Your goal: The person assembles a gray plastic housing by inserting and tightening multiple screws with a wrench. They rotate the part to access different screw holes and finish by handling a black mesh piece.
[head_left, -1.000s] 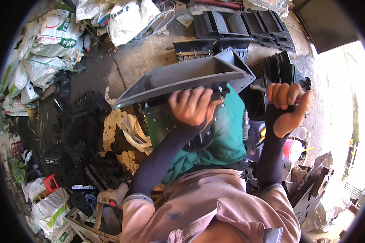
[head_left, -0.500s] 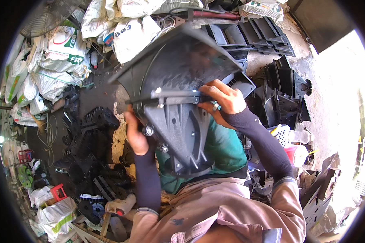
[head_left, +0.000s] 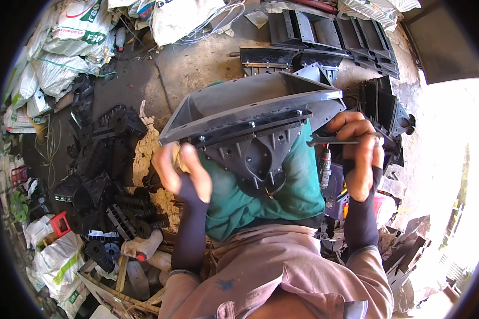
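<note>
My right hand [head_left: 363, 154] is closed round a wrench [head_left: 332, 142] — my left hand [head_left: 170, 174] curls beside the bolted dark-grey hopper [head_left: 239, 106] (whether it grips, I can't tell).

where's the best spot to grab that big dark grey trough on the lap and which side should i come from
Probably by the left end of the trough, with the grip coming in from the left: that end narrows to a thin edge jutting past the green cloth, whereas the side facing the person carries bolts and a black bracket.
</note>
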Action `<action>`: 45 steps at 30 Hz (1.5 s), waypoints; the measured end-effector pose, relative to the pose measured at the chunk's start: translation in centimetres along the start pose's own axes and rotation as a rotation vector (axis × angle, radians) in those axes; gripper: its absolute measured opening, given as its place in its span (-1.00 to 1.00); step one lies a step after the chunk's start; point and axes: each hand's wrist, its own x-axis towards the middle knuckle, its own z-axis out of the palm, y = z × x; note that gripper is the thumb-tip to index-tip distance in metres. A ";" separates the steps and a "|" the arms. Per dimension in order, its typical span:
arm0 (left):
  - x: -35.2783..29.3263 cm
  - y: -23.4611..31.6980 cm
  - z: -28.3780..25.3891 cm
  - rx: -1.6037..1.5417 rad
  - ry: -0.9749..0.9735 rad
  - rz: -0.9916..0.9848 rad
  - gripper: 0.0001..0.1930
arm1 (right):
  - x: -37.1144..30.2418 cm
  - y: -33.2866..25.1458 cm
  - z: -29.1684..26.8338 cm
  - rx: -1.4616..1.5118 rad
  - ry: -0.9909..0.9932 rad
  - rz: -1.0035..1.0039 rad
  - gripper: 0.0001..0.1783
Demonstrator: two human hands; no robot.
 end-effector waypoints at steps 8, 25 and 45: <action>0.3 2.3 3.7 0.240 -0.293 0.576 -0.62 | 0.0 1.7 0.6 0.503 0.145 0.328 -0.67; -0.3 1.2 3.9 0.188 -0.221 0.574 -0.62 | 1.8 2.5 5.8 0.268 0.012 0.474 -0.63; -0.4 1.0 3.8 0.243 -0.231 0.610 -0.66 | -2.1 0.9 8.8 -0.521 -0.156 -0.282 -0.87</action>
